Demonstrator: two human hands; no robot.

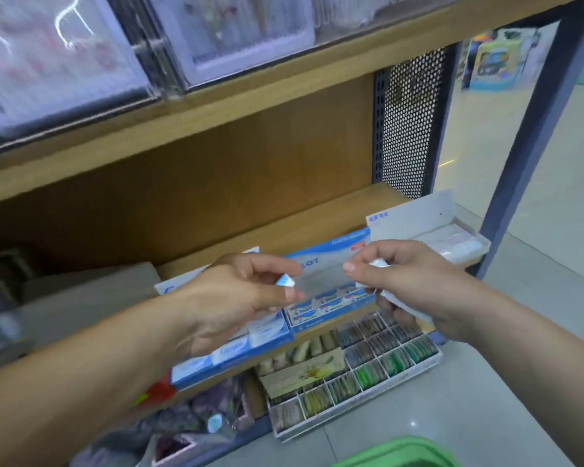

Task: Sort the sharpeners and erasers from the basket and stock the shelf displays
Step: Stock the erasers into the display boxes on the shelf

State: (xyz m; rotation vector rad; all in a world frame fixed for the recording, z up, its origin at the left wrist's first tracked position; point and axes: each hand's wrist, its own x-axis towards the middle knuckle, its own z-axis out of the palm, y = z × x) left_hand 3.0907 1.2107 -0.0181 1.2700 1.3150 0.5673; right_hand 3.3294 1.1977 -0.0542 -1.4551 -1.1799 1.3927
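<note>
Basket (398,453): green rim only, at bottom edge; contents unseen.
Left hand (230,298): thumb and forefinger pinch small blue-white eraser (285,281).
Right hand (405,288): fingers curled round white pieces (402,306); kind unclear, blurred.
Step, likely: stocking erasers. Next move calls for setting eraser into blue box (327,264) just behind hands, in line with rows there.
Box lid reads "PILOT", part hidden.
White box (445,227), further right: blue print illegible.

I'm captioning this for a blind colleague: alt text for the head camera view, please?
A person's left hand pinches a small blue-and-white eraser while the right hand grips white pieces, both before blue Pilot display boxes on a wooden shelf. A green basket shows at the bottom edge.
</note>
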